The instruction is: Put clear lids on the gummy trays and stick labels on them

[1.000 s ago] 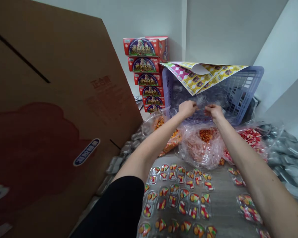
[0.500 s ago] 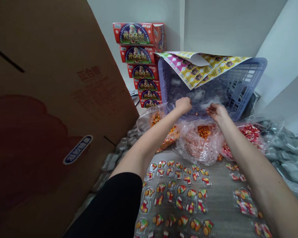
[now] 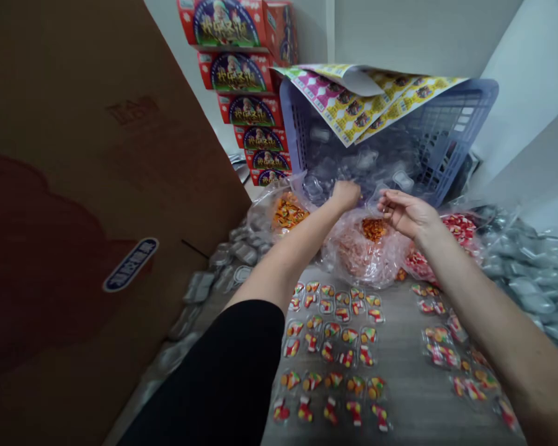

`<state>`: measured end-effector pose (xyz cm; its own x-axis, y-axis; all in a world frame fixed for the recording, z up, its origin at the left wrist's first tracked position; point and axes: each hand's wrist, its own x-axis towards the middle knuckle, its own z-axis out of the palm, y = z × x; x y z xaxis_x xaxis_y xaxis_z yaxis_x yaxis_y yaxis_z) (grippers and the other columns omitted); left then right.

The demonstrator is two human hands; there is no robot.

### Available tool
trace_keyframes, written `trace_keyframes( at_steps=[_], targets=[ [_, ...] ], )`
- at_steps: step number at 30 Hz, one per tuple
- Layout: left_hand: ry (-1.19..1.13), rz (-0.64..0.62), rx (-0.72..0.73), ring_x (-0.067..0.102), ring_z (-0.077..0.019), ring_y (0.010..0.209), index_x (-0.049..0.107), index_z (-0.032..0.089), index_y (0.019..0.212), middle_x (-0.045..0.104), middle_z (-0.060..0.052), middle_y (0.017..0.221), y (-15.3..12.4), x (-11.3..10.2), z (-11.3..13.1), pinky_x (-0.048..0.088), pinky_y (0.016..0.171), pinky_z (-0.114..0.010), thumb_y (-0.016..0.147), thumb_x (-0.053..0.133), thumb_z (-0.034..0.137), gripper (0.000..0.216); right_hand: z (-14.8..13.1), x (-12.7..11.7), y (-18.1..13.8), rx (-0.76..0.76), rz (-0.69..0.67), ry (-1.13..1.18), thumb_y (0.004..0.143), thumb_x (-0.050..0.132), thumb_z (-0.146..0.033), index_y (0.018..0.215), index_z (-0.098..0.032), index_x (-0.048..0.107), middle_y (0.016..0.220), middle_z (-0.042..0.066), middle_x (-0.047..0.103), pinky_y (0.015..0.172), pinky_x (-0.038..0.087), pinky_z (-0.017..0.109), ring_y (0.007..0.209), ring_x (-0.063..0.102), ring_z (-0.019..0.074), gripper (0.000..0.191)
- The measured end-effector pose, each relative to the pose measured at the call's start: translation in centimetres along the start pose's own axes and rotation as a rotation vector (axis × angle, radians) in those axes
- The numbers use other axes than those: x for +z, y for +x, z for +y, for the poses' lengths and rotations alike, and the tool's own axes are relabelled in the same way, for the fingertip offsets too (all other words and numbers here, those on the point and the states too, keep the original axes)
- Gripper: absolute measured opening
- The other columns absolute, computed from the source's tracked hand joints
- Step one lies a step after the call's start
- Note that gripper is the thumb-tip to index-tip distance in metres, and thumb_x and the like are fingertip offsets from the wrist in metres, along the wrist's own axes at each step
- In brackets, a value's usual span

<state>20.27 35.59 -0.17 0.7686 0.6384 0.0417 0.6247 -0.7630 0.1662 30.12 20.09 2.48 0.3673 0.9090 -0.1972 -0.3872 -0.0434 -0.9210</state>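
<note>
Two hands work at the mouth of one lilac basket (image 3: 451,118) that lies tipped on its side at the far end of the grey table (image 3: 409,396). Inside it I see a heap of clear plastic shells (image 3: 367,162), glossy, colourless and empty. My left hand (image 3: 346,193) is at the edge of that heap with its back toward the camera and its fingers curled under, so I cannot tell whether they grip a shell. My right hand (image 3: 407,214) hovers just beside it, palm turned inward, fingers loosely spread and half curled.

I count three clear bags of sweets below the basket: an orange one on the left (image 3: 286,212), a middle one (image 3: 363,251) and a red-and-white one on the right (image 3: 460,230). Six red printed boxes (image 3: 248,110) stand stacked; the top one is cut off. Printed sheets (image 3: 353,99) drape over the basket. Filled blister packs (image 3: 335,337) lie in rows, too blurred to count. One cardboard carton (image 3: 74,186) fills the left edge.
</note>
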Motion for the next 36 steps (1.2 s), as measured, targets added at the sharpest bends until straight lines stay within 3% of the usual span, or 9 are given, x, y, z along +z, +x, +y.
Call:
trace_keyframes(
  at_steps=[3,6,8,11,16,20,23,29,36],
  targets=[
    [-0.063,0.224,0.013,0.064,-0.0319,0.115,0.072,0.005,0.097,0.071,-0.019,0.106,-0.7,-1.5,-0.5,0.046,0.101,-0.041,0.087,0.055,0.008,0.020,1.2,-0.7,-4.3,-0.026,0.040,-0.056,0.088,0.065,-0.018,0.097,-0.021,0.067,0.075,0.000,0.068,0.053,0.048,0.021,0.071,0.068,0.0142,0.010],
    [-0.137,0.338,0.053,0.057,-0.0299,0.125,0.068,0.011,0.092,0.066,-0.009,0.100,-2.7,-3.9,-0.3,0.047,0.099,-0.039,0.095,0.046,0.012,0.022,3.9,-1.7,-8.8,-0.012,0.081,-0.131,0.085,0.071,-0.024,0.104,-0.023,0.067,0.075,-0.001,0.067,0.049,0.044,0.019,0.067,0.066,0.0132,0.020],
    [-0.263,0.463,0.103,0.058,-0.0271,0.123,0.064,0.016,0.084,0.063,-0.005,0.097,-5.6,-5.7,0.1,0.047,0.098,-0.038,0.093,0.053,0.014,0.014,6.8,-2.3,-11.7,0.034,0.069,-0.179,0.076,0.078,-0.030,0.103,-0.021,0.068,0.071,-0.001,0.066,0.044,0.038,0.018,0.059,0.063,0.0116,0.030],
    [-0.512,0.632,0.127,0.066,-0.0204,0.096,0.062,0.021,0.077,0.062,-0.001,0.082,-12.5,-7.0,0.4,0.049,0.094,-0.037,0.087,0.061,0.014,0.013,12.0,-3.3,-14.8,0.057,0.139,-0.273,0.063,0.082,-0.037,0.095,-0.019,0.070,0.066,-0.003,0.064,0.039,0.031,0.017,0.052,0.057,0.0103,0.038],
    [-1.168,0.708,-0.117,0.064,-0.0142,0.073,0.069,0.018,0.081,0.065,0.000,0.076,-24.5,-3.0,-0.9,0.051,0.072,-0.029,0.082,0.073,0.032,0.015,17.9,-4.8,-15.3,0.049,0.353,-0.456,0.060,0.075,-0.047,0.083,-0.019,0.070,0.059,-0.003,0.061,0.039,0.029,0.020,0.046,0.048,0.0106,0.037],
    [-1.415,0.658,-0.448,0.059,-0.0114,0.065,0.072,0.020,0.080,0.070,-0.001,0.075,-31.5,1.2,-2.0,0.046,0.061,-0.022,0.073,0.078,0.038,0.019,19.6,-5.3,-13.7,0.021,0.423,-0.557,0.062,0.070,-0.049,0.077,-0.019,0.070,0.061,-0.001,0.064,0.048,0.040,0.024,0.051,0.052,0.0128,0.033],
    [-1.522,0.635,-0.617,0.059,-0.0109,0.064,0.073,0.020,0.078,0.071,-0.001,0.075,-35.4,2.6,-2.7,0.045,0.059,-0.021,0.067,0.081,0.038,0.023,20.2,-5.4,-12.4,-0.034,0.475,-0.672,0.068,0.066,-0.044,0.076,-0.019,0.070,0.070,0.002,0.069,0.063,0.048,0.029,0.065,0.060,0.0175,0.027],
    [-1.530,0.633,-0.755,0.059,-0.0115,0.063,0.073,0.020,0.076,0.071,0.000,0.074,-40.1,2.7,-4.5,0.045,0.059,-0.022,0.062,0.084,0.038,0.024,20.7,-4.9,-11.7,-0.141,0.539,-0.914,0.074,0.058,-0.030,0.080,-0.018,0.072,0.089,0.009,0.069,0.089,0.048,0.039,0.089,0.061,0.0254,0.019],
    [-1.549,0.679,-0.804,0.061,-0.0133,0.066,0.075,0.023,0.076,0.071,0.000,0.074,-41.9,3.5,-4.8,0.049,0.062,-0.024,0.062,0.083,0.036,0.021,21.3,-4.0,-13.9,-0.297,0.491,-1.271,0.085,0.052,-0.031,0.111,-0.018,0.070,0.106,0.012,0.063,0.093,0.047,0.042,0.098,0.058,0.0279,0.034]
  ],
)
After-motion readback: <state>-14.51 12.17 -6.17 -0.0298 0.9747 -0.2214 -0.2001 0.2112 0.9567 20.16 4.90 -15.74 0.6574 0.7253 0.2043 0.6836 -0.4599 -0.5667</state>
